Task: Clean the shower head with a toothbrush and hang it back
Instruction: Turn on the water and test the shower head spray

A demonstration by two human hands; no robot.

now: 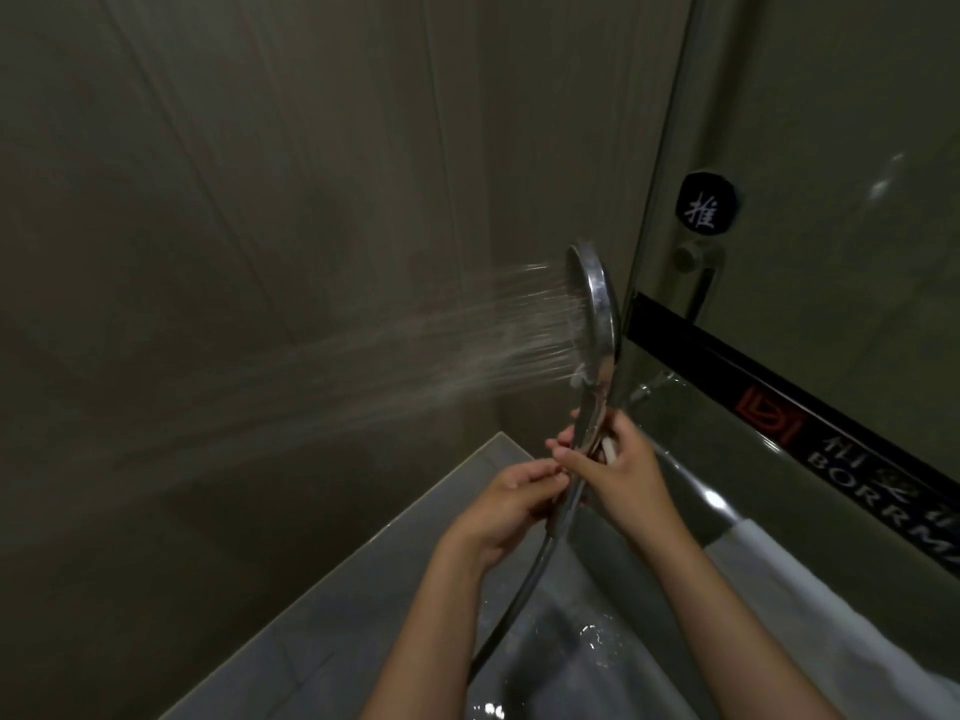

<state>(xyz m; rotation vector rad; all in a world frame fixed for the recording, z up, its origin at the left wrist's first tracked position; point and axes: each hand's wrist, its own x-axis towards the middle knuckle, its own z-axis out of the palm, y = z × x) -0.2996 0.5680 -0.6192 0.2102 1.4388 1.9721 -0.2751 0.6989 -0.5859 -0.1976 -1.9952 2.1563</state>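
Tiled wall lies open at left, struck by spray; glass door stands just right of shower head, gripped low by right hand, with toothbrush, and by left hand below

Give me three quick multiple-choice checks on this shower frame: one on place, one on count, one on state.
1. Where does the spray from the shower head go?
A) left, toward the wall
B) right, at the glass door
C) straight down

2. How many hands hold the shower head?
A) none
B) one
C) two

3. The water is:
A) off
B) running
C) only dripping

Answers:
1 A: the streaks fan out to the left of the head's face.
2 C: the left hand and the right hand both grip it.
3 B: a full spray shows.
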